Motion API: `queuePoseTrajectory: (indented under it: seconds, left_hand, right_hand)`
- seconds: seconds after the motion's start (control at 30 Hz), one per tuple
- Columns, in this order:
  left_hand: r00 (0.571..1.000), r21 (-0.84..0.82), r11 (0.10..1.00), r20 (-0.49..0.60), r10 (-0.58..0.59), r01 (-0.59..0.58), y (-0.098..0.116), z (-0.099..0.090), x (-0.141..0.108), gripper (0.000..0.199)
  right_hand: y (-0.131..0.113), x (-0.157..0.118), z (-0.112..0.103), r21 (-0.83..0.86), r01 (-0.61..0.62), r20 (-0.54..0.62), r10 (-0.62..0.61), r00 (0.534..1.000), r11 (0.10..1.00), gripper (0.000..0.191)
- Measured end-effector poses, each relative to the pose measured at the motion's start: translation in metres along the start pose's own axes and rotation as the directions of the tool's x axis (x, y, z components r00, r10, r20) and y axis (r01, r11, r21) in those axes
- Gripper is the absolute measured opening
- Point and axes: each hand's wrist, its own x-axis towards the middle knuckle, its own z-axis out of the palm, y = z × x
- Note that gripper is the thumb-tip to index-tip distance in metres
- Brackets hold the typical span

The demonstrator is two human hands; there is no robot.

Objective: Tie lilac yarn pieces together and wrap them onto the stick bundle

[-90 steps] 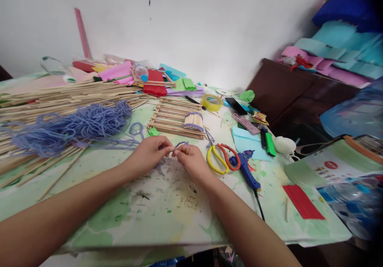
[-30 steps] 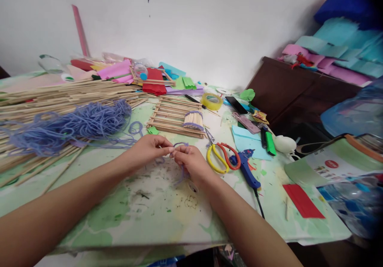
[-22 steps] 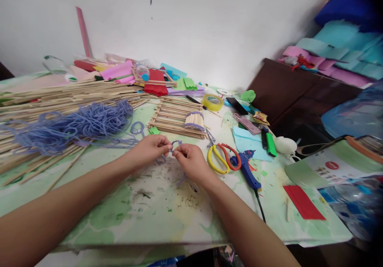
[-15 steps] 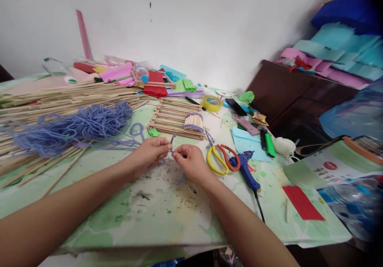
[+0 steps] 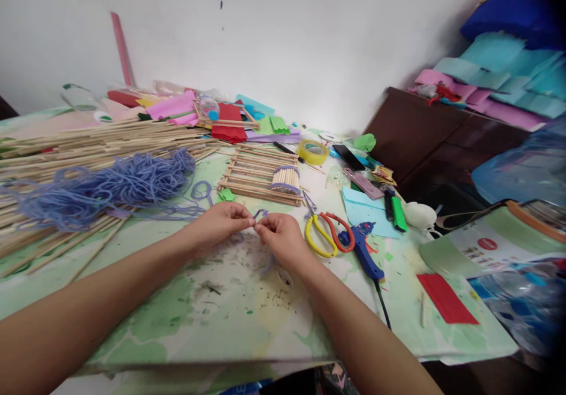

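My left hand [image 5: 227, 221] and my right hand [image 5: 280, 234] meet fingertip to fingertip over the table, both pinching a strand of purple yarn [image 5: 260, 213]. A short piece of the strand curves up above the fingers, and another part hangs below my right hand. From the left, loose yarn runs back to a big tangled purple heap [image 5: 132, 183] lying on thin wooden sticks [image 5: 88, 137]. Just beyond my hands lies a stick frame [image 5: 250, 174], with a small drum of short sticks [image 5: 285, 180] edged in purple yarn on it.
Scissors with yellow and red handles [image 5: 322, 237] lie right of my right hand, beside a blue glue gun [image 5: 366, 253] with a black cord. Farther off are a tape roll [image 5: 313, 152], a phone [image 5: 348, 157] and coloured paper. A red paper piece [image 5: 447, 298] lies near the right edge.
My fingertips have drawn closer together. The yarn end that stood upright between them now bends over toward my right hand. Other things have stayed in place.
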Motion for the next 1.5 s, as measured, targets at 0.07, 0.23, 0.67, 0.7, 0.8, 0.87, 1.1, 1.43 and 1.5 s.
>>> queuePoseTrajectory:
  seconds: [0.07,0.23,0.67,0.7,0.8,0.87,1.1,1.43,1.5]
  left_hand:
    - [1.000,0.030,1.000,-0.022,0.001,-0.001,-0.002,-0.001,0.002,0.016]
    - [0.982,0.113,0.984,-0.116,0.152,-0.139,-0.008,-0.004,0.008,0.018]
    - [1.000,-0.294,0.956,-0.028,0.012,-0.020,-0.011,0.013,0.002,0.023]
    - [0.999,-0.211,0.977,-0.028,0.027,-0.032,-0.010,0.014,0.002,0.021]
    - [0.990,0.071,0.988,-0.001,0.139,-0.139,-0.009,0.014,0.000,0.016]
    - [0.976,0.206,0.954,0.045,0.212,-0.217,-0.008,0.014,-0.001,0.016]
    - [0.967,0.371,0.893,0.119,0.225,-0.254,-0.007,0.009,0.000,0.024]
    - [0.989,0.158,0.978,-0.024,0.145,-0.139,-0.008,0.009,0.001,0.023]
    - [0.980,0.225,0.956,-0.015,0.197,-0.189,-0.007,0.007,0.001,0.023]
  right_hand:
    - [0.000,-0.001,-0.002,-0.131,0.054,-0.050,-0.061,0.997,0.990,0.019]
    - [-0.008,-0.008,-0.001,-0.396,0.216,-0.153,-0.297,0.943,0.892,0.014]
    - [-0.008,-0.014,0.015,-0.128,0.260,-0.205,-0.282,0.937,0.957,0.014]
    - [-0.005,-0.011,0.014,-0.013,0.224,-0.237,-0.221,0.946,0.974,0.013]
    - [0.002,-0.003,0.014,0.318,0.058,-0.158,-0.008,0.987,0.946,0.012]
    - [0.005,0.000,0.014,0.454,-0.061,-0.029,0.083,0.996,0.889,0.013]
    - [0.010,0.006,0.009,0.407,-0.153,-0.024,0.179,0.984,0.900,0.010]
    - [0.010,0.005,0.003,0.099,-0.069,-0.014,0.071,0.997,0.993,0.022]
    - [0.007,0.004,0.002,0.080,-0.087,0.045,0.084,0.995,0.993,0.026]
